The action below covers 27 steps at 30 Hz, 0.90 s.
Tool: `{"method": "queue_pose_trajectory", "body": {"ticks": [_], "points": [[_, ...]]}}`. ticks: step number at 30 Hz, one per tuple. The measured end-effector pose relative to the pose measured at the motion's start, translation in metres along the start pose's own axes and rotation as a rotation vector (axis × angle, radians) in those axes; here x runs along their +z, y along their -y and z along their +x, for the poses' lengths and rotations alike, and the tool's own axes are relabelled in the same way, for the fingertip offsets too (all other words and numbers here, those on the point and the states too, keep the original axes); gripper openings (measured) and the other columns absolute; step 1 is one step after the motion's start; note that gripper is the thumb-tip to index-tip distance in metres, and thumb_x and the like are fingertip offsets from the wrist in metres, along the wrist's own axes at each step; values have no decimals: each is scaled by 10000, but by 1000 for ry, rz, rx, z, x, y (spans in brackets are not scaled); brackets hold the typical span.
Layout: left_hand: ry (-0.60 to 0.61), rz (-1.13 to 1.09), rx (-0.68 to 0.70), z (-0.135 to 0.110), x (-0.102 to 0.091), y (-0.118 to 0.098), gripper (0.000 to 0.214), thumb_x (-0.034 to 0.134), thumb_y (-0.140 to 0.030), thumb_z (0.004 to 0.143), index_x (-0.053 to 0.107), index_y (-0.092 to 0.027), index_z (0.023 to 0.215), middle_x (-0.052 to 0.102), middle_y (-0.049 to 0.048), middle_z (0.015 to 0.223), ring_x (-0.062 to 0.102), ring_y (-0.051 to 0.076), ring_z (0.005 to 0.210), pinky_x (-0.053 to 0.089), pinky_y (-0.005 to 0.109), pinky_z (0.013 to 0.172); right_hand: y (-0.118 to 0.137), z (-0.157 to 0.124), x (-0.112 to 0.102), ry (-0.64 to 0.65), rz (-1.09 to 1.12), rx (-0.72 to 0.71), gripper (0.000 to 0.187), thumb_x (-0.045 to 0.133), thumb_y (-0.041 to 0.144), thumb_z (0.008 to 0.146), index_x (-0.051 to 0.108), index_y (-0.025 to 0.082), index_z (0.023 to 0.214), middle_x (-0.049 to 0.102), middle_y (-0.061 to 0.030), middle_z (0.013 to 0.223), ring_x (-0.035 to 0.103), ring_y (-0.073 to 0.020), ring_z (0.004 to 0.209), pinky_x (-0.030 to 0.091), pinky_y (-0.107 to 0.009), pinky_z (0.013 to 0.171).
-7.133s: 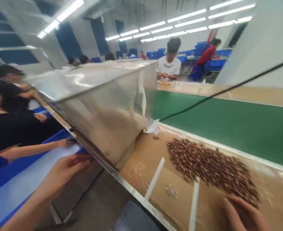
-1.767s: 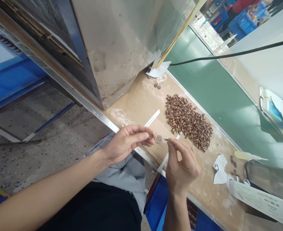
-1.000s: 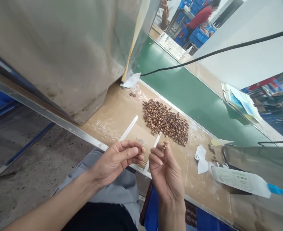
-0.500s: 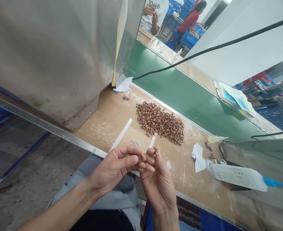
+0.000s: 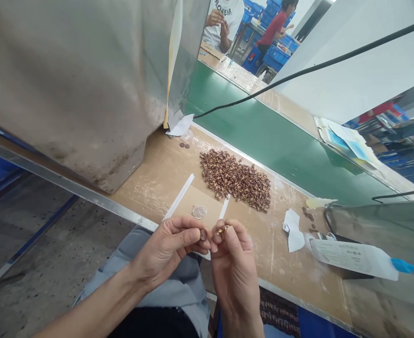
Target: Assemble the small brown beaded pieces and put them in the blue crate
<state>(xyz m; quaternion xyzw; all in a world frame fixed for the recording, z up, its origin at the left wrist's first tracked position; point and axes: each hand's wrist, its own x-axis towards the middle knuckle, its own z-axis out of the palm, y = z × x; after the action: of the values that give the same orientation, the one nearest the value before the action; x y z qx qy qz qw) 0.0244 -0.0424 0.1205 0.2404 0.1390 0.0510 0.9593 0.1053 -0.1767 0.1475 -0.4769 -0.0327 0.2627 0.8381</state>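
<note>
Cardboard bench [image 5: 164,173] | left hand [image 5: 167,246] pinches dark disc [image 5: 203,234] | right hand [image 5: 233,267] pinches brass part [image 5: 223,229]

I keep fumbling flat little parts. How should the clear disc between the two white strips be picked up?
I'd pinch the clear disc by its rim, coming straight down with thumb and forefinger. It lies flat and thin on the bench, so no face offers grip. Both white strips lie apart from it, leaving the rim free.

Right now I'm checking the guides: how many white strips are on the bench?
2. One strip lies left of the clear disc; the other strip lies right of it, its near end behind the right hand. More may be hidden.
</note>
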Motion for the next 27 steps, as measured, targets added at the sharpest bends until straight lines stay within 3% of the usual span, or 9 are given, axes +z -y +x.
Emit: {"method": "queue_pose_trajectory", "body": {"ticks": [4, 7, 27], "points": [[-27, 2, 20, -1, 2, 0, 284, 1134, -401, 871, 984, -175, 955, 912, 69, 863, 852, 140, 826, 693, 189, 835, -1, -7, -4, -49, -282, -284, 175, 1056, 404, 1004, 954, 291, 1090, 892, -31, 1006, 814, -145, 790, 724, -242, 790], [-44, 1, 39, -2, 2, 1, 270, 1142, -398, 858, 985, -193, 938, 916, 64, 853, 855, 137, 796, 692, 186, 813, -1, -11, -6, -47, -427, -379, 114, 1007, 366, 1053, 950, 287, 1111, 895, -35, 1066, 843, -158, 851, 732, -243, 811], [-72, -23, 25, -3, -6, 3, 255, 1137, -358, 869, 980, -181, 963, 929, 80, 861, 886, 156, 785, 707, 195, 803, 5, -12, 1, -2, -624, -465, 29, 915, 266, 1094, 938, 284, 1095, 887, -47, 1050, 869, -211, 925, 732, -269, 767]]}}
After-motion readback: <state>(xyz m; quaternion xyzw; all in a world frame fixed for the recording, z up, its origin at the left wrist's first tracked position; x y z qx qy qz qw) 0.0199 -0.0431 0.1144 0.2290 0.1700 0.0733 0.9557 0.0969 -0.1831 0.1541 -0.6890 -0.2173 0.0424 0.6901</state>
